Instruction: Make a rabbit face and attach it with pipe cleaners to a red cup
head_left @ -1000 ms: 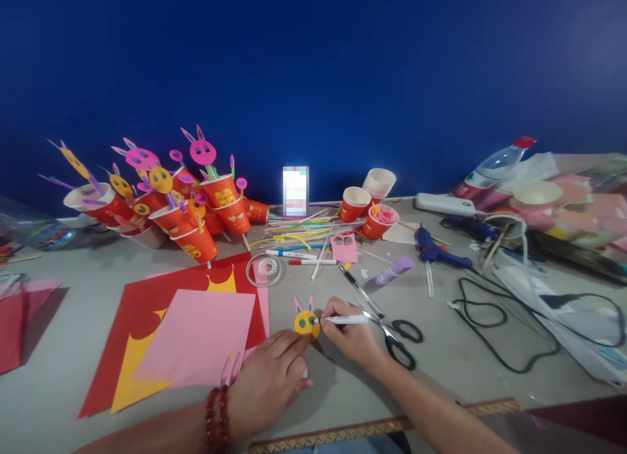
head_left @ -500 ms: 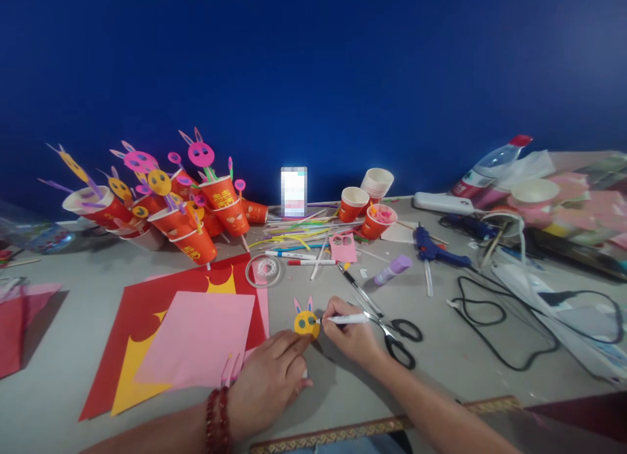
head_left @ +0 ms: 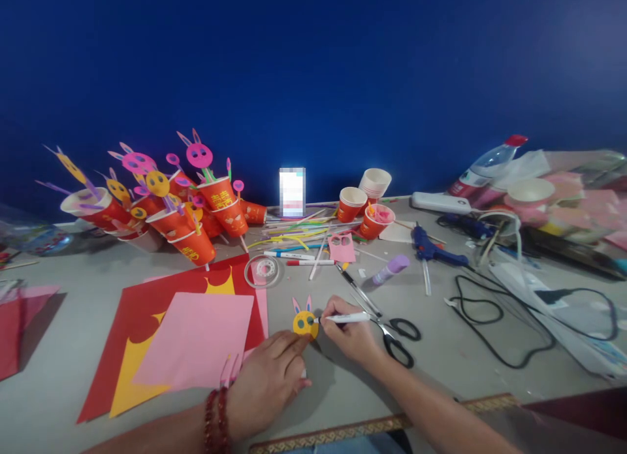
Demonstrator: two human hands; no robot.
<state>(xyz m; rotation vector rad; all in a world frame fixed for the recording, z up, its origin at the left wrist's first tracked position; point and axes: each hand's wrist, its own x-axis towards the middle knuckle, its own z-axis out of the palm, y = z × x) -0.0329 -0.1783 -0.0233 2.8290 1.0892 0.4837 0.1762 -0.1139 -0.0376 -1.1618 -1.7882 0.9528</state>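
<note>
A small yellow paper rabbit face with pink-and-blue ears and dark blue-grey eyes lies on the grey table. My left hand, a red bead bracelet at its wrist, presses the face's lower edge down with its fingertips. Something small and white sticks out beneath that hand, its kind hidden. In my right hand is a white marker, held like a pen, its dark tip at the right eye of the face. Black-handled scissors lie just beyond the right hand, beside a black pen.
Sheets of red, yellow and pink paper lie at left. Red paper cups with rabbit sticks stand behind them. Markers, pipe cleaners, a tape roll and a glue stick lie ahead. A blue glue gun and cables are on the right.
The marker tip stays at the rabbit face's right eye with hardly any movement. The whole view has shifted slightly; both hands keep their places.
</note>
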